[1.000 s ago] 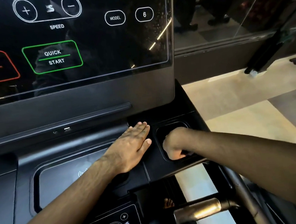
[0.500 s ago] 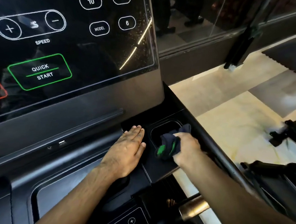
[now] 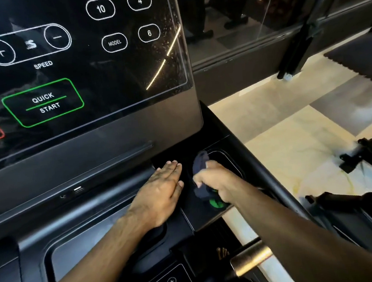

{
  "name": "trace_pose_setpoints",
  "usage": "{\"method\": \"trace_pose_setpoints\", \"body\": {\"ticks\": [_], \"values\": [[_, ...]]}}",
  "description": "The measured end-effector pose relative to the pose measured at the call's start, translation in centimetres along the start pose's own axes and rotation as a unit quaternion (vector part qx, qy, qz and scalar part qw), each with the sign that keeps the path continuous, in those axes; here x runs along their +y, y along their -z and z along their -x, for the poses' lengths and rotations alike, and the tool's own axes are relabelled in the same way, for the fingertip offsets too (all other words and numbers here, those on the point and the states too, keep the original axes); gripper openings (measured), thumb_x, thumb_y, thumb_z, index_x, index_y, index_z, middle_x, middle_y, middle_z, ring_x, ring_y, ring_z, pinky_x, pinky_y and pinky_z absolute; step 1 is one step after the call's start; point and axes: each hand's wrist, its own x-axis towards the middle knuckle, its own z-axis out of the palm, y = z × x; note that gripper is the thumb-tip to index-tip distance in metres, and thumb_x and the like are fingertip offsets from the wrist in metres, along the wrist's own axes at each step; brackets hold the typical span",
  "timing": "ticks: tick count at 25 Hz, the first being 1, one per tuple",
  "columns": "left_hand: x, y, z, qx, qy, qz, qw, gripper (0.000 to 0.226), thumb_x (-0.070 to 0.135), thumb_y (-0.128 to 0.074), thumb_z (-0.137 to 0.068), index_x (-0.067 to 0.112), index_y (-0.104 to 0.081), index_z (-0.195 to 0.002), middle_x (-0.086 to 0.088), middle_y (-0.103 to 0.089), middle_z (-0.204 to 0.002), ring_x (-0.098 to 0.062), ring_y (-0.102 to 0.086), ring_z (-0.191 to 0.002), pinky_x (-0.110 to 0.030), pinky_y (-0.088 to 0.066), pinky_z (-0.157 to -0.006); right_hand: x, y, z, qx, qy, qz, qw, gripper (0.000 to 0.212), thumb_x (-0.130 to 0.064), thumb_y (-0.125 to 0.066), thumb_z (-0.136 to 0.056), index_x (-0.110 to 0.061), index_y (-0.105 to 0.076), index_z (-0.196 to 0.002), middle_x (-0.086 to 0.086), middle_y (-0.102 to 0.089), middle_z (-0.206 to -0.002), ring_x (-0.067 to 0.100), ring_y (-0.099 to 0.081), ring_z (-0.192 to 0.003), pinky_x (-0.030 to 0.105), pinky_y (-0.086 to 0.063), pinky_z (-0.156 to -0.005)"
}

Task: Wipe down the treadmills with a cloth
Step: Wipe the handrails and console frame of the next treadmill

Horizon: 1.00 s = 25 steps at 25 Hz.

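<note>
Head view: you are at the treadmill console (image 3: 111, 135), mid-wipe on its right-hand end. Your right hand (image 3: 216, 179) has its fingers curled round the bunched dark cloth (image 3: 200, 162), which shows a green patch, and presses it against the near-left rim of the cup holder recess (image 3: 230, 159). Your left hand (image 3: 160, 191) lies flat on the ledge (image 3: 182, 155) just beside the recess, fingers straight and together, holding nothing.

The step in hand looks like the cup holder and its surround. Next, I judge, push the cloth down into the recess and round its wall. Then lift the left hand away so the ledge under it gets wiped — the speckled screen (image 3: 81, 71) above wants a pass too.
</note>
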Motion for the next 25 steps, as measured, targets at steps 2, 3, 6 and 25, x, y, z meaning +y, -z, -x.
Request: {"method": "trace_pose_setpoints", "body": {"ticks": [2,3,6,25], "values": [[-0.1,-0.1,-0.2,0.007,0.003,0.000,1.000,0.060,0.042,-0.024,-0.102,0.013,-0.019,-0.154,-0.002,-0.015,-0.162,-0.009,-0.006,-0.149,-0.019,0.004,-0.116,-0.4,1.4,0.1,-0.081,0.058,0.184,0.978,0.025,0.002,-0.062,-0.073,-0.003,-0.058,-0.097,0.010,-0.054,-0.085,0.026,-0.056,-0.078,0.028,-0.039,-0.061],[0.0,-0.2,-0.3,0.008,0.007,0.002,1.000,0.057,0.037,-0.029,-0.104,0.013,-0.019,-0.154,-0.002,-0.016,-0.162,-0.009,-0.006,-0.149,-0.020,0.003,-0.117,-0.6,2.2,0.2,-0.120,0.085,0.257,0.955,0.026,0.002,-0.063,-0.074,-0.002,-0.059,-0.100,0.009,-0.054,-0.083,0.025,-0.055,-0.076,0.027,-0.037,-0.058],[0.8,-0.5,-0.4,0.018,0.015,0.003,1.000,0.056,0.034,-0.032,-0.104,0.014,-0.018,-0.154,-0.001,-0.015,-0.162,-0.009,-0.006,-0.149,-0.023,0.001,-0.120,0.1,4.5,-0.6,-0.209,0.162,0.508,0.819,0.017,0.001,-0.063,-0.074,-0.004,-0.058,-0.089,0.008,-0.056,-0.074,0.022,-0.055,-0.062,0.029,-0.038,-0.049],[2.7,-0.5,-0.8,0.006,0.057,-0.013,0.998,0.055,0.033,-0.028,-0.105,0.015,-0.013,-0.155,-0.001,-0.010,-0.163,-0.009,-0.002,-0.149,-0.025,0.001,-0.121,2.7,4.6,-3.8,-0.071,0.319,0.927,0.182,0.048,-0.034,-0.052,-0.101,-0.015,-0.050,-0.146,0.014,-0.041,-0.156,0.037,-0.032,-0.145,0.051,-0.028,-0.114]]}}
